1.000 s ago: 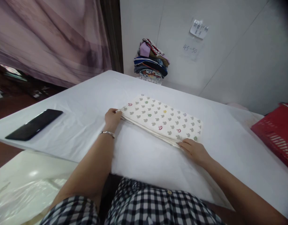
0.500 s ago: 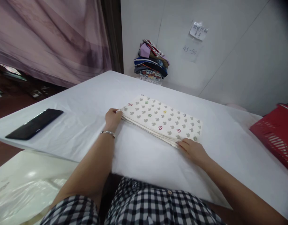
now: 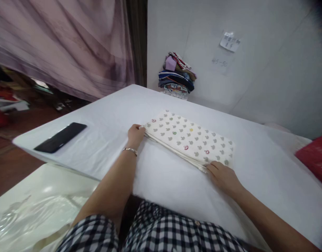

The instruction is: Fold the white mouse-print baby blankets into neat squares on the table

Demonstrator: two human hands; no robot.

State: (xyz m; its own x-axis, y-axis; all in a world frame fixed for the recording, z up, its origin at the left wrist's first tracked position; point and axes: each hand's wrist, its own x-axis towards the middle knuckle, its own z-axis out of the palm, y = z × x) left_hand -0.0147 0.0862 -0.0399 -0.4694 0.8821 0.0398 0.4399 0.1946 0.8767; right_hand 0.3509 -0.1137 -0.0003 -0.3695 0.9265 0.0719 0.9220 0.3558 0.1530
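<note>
I watch both hands closed on the folded mushroom-print cloth [image 3: 191, 138], which lies flat on the white-covered table [image 3: 168, 183] in front of the person. The left hand [image 3: 136, 135] pinches its near left corner, fingers bent inward, a silver bracelet [image 3: 130, 151] around that wrist. I see the right hand [image 3: 223, 176] gripping the layered near edge at the right end, fingertips together on top; how its thumb sits, I cannot tell. Well left of the cloth I have a black flat device [image 3: 60, 137] lying near the table's edge.
</note>
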